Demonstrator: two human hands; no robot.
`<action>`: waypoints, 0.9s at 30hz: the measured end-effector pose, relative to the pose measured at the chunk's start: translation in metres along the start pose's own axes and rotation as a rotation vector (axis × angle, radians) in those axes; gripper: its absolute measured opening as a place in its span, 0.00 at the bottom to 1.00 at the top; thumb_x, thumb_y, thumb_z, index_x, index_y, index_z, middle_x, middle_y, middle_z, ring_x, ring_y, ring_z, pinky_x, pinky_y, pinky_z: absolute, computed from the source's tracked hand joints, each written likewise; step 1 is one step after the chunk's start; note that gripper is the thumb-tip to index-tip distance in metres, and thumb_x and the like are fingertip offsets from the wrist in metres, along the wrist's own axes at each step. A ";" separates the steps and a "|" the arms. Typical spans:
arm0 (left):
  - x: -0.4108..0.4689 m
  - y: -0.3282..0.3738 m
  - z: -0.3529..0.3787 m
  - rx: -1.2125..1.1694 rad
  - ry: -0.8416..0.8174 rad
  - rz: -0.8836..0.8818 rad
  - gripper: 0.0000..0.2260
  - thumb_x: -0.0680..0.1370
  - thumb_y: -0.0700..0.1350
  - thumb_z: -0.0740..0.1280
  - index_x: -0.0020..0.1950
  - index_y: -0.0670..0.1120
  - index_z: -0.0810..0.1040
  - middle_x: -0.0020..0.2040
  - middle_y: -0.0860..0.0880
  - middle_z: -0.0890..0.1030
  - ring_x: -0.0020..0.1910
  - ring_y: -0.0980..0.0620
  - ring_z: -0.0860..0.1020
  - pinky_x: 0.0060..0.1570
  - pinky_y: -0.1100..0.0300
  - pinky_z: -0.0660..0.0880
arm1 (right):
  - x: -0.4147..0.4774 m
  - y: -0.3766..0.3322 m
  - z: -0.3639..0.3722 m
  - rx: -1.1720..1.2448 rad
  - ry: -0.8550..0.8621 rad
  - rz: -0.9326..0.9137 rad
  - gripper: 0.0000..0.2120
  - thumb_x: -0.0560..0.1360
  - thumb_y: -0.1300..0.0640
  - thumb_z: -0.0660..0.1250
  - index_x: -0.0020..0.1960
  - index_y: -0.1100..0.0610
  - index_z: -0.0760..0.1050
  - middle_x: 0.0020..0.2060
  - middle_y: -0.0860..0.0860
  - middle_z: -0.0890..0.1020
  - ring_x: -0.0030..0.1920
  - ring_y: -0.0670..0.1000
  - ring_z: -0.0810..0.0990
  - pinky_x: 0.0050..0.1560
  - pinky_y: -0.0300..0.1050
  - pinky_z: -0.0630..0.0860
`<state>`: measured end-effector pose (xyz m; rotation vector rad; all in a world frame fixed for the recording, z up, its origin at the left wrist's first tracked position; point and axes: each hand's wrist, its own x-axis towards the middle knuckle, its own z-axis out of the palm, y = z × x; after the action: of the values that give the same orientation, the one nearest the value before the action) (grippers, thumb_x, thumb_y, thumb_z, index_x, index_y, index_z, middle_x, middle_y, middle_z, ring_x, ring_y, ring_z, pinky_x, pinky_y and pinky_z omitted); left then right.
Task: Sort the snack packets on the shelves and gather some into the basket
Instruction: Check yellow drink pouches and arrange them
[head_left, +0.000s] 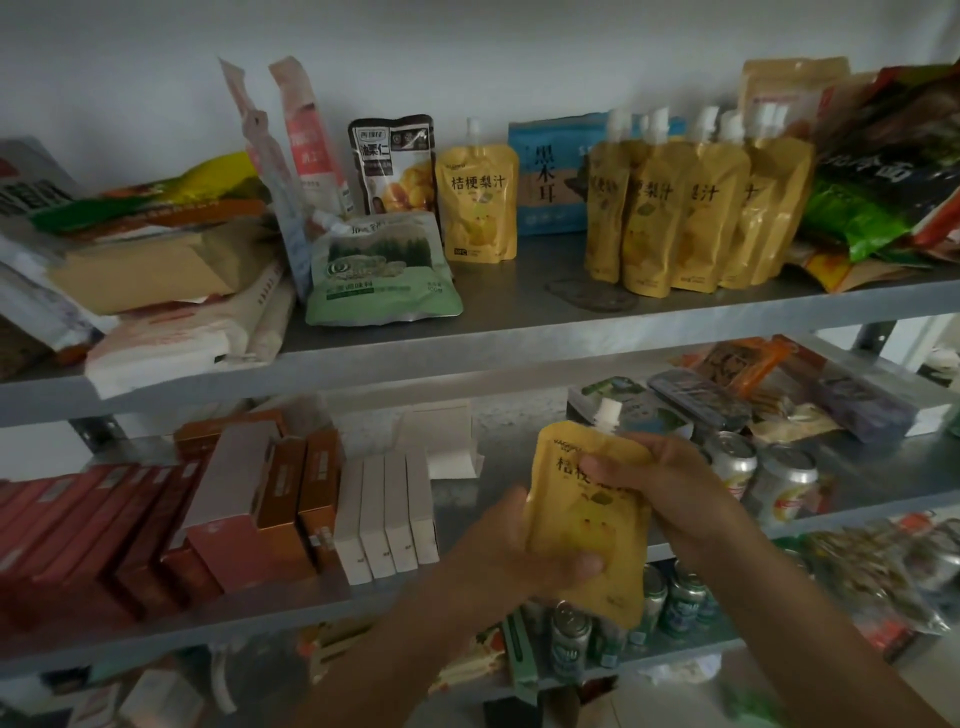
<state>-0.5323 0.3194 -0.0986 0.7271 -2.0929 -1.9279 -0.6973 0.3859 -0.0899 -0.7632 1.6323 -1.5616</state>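
Yellow soft-plastic spouted juice pouch is held upright in mid-air in front of the grey metal middle shelf, white spout at the top and print facing the camera. Left hand grips the lower left part, thumb pressed across the front. Right hand holds the upper right edge, fingers curled over the top corner. So both hands are grasping the pouch, neither is free. Matching yellow pouches stand in a tight row on the grey metal top shelf, with one lone yellow pouch well to their left, beside a green-and-white foil bag. Silver drink cans stand on the middle shelf just right of the held pouch. The basket is not in view, so I can't tell whether this one goes up or into it. Risks, my read: the pouch is soft, so squeezing it could strain the cap seam. If it goes up to the row, that row looks leaning and packed, and a nudge could topple it like dominoes. A swing to the right could clip the cans.
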 end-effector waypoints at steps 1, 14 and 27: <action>0.001 -0.002 0.000 0.140 0.103 0.068 0.23 0.74 0.46 0.73 0.66 0.53 0.69 0.59 0.61 0.77 0.56 0.60 0.77 0.55 0.60 0.78 | 0.000 0.000 0.000 0.019 0.089 -0.019 0.14 0.63 0.61 0.77 0.46 0.64 0.81 0.40 0.58 0.85 0.40 0.56 0.84 0.39 0.48 0.80; 0.021 -0.034 0.013 0.458 0.475 0.161 0.09 0.82 0.42 0.60 0.59 0.46 0.76 0.47 0.48 0.80 0.44 0.51 0.79 0.41 0.63 0.74 | -0.023 -0.012 0.013 0.097 -0.113 -0.066 0.17 0.71 0.47 0.70 0.57 0.54 0.78 0.53 0.54 0.82 0.56 0.53 0.80 0.57 0.50 0.77; 0.002 -0.015 0.004 -0.386 0.021 -0.034 0.12 0.73 0.40 0.71 0.56 0.44 0.79 0.51 0.46 0.85 0.50 0.48 0.83 0.48 0.55 0.81 | -0.015 0.001 0.013 0.246 -0.159 -0.025 0.13 0.69 0.58 0.68 0.51 0.62 0.80 0.48 0.61 0.84 0.47 0.59 0.84 0.44 0.52 0.82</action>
<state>-0.5326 0.3215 -0.1141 0.6947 -1.6284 -2.2367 -0.6782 0.3917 -0.0894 -0.7556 1.2926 -1.6387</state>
